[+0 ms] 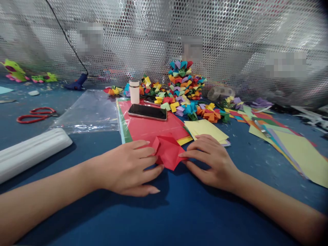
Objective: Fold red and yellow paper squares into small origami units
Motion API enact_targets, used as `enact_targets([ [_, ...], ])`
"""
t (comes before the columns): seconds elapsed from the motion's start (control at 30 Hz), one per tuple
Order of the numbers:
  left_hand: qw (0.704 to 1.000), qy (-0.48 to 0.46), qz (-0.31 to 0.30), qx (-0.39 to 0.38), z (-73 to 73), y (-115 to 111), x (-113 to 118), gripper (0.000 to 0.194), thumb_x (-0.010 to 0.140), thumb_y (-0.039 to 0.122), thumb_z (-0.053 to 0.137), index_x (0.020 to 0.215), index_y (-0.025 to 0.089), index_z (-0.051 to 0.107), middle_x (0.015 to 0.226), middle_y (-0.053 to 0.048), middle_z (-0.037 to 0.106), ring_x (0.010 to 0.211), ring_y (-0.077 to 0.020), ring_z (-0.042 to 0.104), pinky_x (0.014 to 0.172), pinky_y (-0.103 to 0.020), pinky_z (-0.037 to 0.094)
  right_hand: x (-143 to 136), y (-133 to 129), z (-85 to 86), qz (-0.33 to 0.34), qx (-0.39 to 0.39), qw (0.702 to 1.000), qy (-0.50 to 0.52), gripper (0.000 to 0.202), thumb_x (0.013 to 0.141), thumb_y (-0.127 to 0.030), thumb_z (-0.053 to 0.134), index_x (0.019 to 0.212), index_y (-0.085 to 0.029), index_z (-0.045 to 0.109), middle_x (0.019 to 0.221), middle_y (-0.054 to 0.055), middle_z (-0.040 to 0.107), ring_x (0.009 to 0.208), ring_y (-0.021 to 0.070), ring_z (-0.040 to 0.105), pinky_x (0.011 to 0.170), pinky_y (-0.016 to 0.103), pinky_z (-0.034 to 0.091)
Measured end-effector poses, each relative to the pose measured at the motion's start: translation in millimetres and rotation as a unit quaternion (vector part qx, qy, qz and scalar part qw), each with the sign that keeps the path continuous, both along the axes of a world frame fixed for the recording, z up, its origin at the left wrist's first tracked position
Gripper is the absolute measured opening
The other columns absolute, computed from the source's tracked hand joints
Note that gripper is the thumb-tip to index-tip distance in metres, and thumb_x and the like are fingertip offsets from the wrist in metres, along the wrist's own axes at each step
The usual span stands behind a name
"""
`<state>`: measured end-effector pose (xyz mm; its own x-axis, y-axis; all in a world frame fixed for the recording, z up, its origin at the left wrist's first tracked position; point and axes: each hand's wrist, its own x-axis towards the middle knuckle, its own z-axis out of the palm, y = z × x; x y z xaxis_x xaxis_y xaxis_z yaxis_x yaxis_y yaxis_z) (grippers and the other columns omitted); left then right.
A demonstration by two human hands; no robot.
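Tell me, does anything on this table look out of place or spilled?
Nothing looks spilled. The phone lies over the large red sheet, which seems an odd spot, and the papers at right are fanned untidily.

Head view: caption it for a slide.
Left hand and right hand at opposite sides of creased red paper, colourful folded pieces behind.

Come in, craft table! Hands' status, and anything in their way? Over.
Left hand at left side of red paper; right hand gripping its right corner. Red paper creased, folded. Nothing blocking it; yellow paper just beyond right hand.
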<state>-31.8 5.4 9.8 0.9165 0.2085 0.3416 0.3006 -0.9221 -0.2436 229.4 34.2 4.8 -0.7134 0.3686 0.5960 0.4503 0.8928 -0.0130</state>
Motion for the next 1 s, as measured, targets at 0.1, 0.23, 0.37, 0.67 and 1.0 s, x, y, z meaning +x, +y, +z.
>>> enact_targets([
  [0.1,1.0,-0.012,0.007,0.001,1.5,0,-2,0.038,0.092,0.039,0.043,0.106,0.01,0.063,0.102,-0.013,0.07,0.093,-0.0269,0.064,0.081,-0.041,0.051,-2,-7,0.6,0.019,0.013,1.0,0.018,0.007,0.078,-0.014,0.066,0.083,-0.018,0.067,0.071,0.002,0.065,0.066,0.0136,0.057,0.082,0.037,0.044],
  [0.23,1.0,-0.007,-0.008,-0.001,-0.2,1,-1,0.038,0.093,0.037,0.042,0.102,0.008,0.065,0.105,-0.014,0.07,0.094,-0.0264,0.066,0.082,-0.039,0.052,-4,-16,-1.0,0.064,-0.007,0.998,0.003,0.008,0.079,-0.015,0.066,0.086,-0.017,0.067,0.072,0.001,0.067,0.066,0.0136,0.055,0.081,0.037,0.042],
  [0.37,1.0,0.007,-0.014,-0.021,-2.7,1,0,0.041,0.093,0.038,0.041,0.101,0.006,0.065,0.102,-0.017,0.07,0.095,-0.0272,0.067,0.083,-0.038,0.055,-3,-17,0.1,0.117,-0.095,0.987,-0.046,0.005,0.081,-0.02,0.064,0.084,-0.018,0.067,0.069,0.0,0.064,0.066,0.0139,0.052,0.081,0.038,0.038],
  [0.67,0.997,0.025,-0.028,-0.073,0.8,1,-4,0.05,0.089,0.049,0.044,0.115,0.01,0.06,0.107,-0.019,0.068,0.098,-0.0292,0.066,0.072,-0.035,0.058,-1,-7,7.3,0.112,-0.218,0.969,-0.041,0.012,0.082,-0.023,0.063,0.072,-0.017,0.065,0.07,0.002,0.055,0.069,0.0143,0.048,0.076,0.035,0.035],
  [1.0,0.994,0.031,-0.017,-0.099,1.7,1,-3,0.047,0.09,0.048,0.043,0.114,0.012,0.059,0.107,-0.017,0.066,0.092,-0.0269,0.067,0.071,-0.035,0.057,-6,-13,3.9,0.059,-0.182,0.98,-0.045,0.009,0.081,-0.02,0.062,0.072,-0.018,0.062,0.069,0.001,0.058,0.069,0.0147,0.05,0.074,0.034,0.033],
])
